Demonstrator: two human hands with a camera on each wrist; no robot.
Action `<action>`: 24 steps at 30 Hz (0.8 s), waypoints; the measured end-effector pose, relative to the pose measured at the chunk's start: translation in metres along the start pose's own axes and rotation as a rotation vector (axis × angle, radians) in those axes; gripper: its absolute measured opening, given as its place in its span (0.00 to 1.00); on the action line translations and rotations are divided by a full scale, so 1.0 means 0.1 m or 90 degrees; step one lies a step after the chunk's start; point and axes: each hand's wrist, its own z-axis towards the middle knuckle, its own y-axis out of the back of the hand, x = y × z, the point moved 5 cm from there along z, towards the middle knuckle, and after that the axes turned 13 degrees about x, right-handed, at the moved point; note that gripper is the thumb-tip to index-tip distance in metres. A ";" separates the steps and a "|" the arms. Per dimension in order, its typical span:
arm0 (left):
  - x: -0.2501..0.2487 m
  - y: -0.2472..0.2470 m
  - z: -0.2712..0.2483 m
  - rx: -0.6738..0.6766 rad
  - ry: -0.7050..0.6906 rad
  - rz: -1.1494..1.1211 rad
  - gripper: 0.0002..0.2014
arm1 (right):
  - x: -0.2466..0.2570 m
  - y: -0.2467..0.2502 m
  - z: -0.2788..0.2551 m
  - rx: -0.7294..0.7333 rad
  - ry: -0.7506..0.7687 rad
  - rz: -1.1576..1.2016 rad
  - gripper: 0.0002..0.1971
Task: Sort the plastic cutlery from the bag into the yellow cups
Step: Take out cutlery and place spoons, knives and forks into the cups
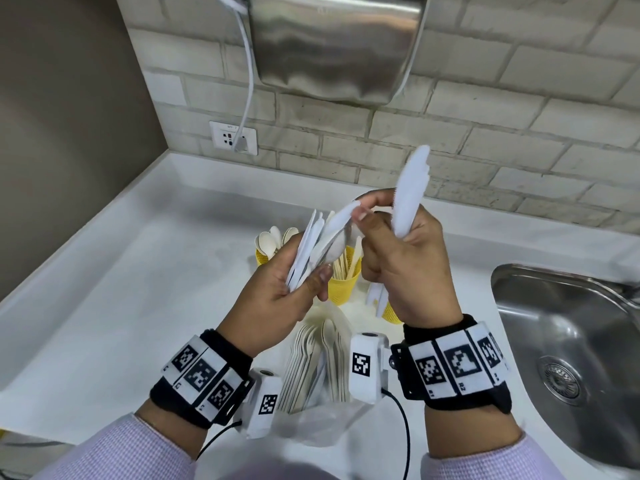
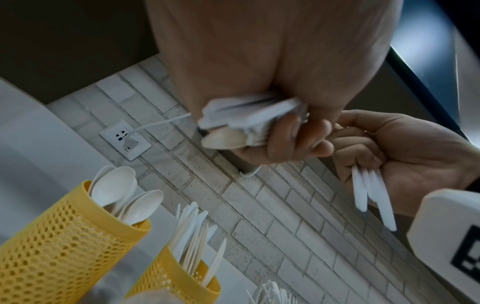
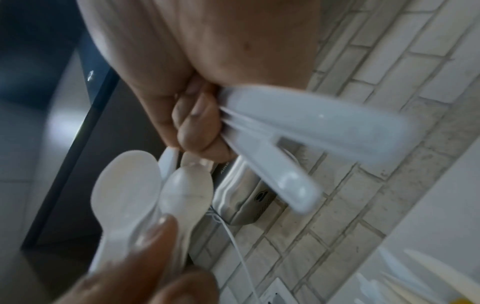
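My left hand grips a fanned bundle of white plastic knives and spoons above the counter. My right hand holds several white knives upright in its curled fingers, while its thumb and forefinger pinch the tip of one piece in the left bundle. The right wrist view shows the held knives and the spoon bowls. Three yellow mesh cups stand behind the hands: one with spoons, one with knives, and one mostly hidden. The clear bag, with more cutlery inside, lies below my wrists.
A steel sink is set into the white counter at the right. On the tiled back wall hang a steel unit and an outlet with a white cable plugged in. A brown wall closes off the left.
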 end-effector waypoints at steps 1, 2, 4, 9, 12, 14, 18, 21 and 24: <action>-0.01 0.00 0.00 0.000 0.000 0.006 0.14 | 0.02 0.00 0.00 -0.014 0.004 0.023 0.06; -0.02 0.01 -0.01 -0.002 0.001 0.013 0.13 | 0.03 0.01 0.01 -0.025 0.008 0.034 0.06; -0.03 0.01 -0.02 -0.009 0.007 0.021 0.12 | 0.05 0.00 0.01 -0.033 0.017 0.027 0.06; -0.06 0.03 -0.03 -0.033 0.033 0.036 0.12 | 0.08 -0.01 0.01 -0.015 0.035 -0.058 0.04; -0.10 0.03 -0.03 -0.038 0.035 0.062 0.12 | 0.09 0.05 0.01 -0.042 0.028 0.020 0.07; -0.11 0.02 -0.03 -0.038 0.031 0.073 0.10 | 0.09 0.07 0.01 -0.058 0.019 0.071 0.09; -0.12 0.03 -0.03 -0.046 0.024 0.076 0.08 | 0.06 0.12 0.00 -0.045 -0.010 -0.018 0.08; -0.12 0.03 -0.03 -0.046 0.030 0.074 0.07 | 0.06 0.14 -0.01 -0.039 -0.018 -0.149 0.16; -0.14 0.04 -0.04 -0.041 0.028 0.089 0.07 | 0.09 0.14 -0.04 -0.091 -0.003 -0.088 0.11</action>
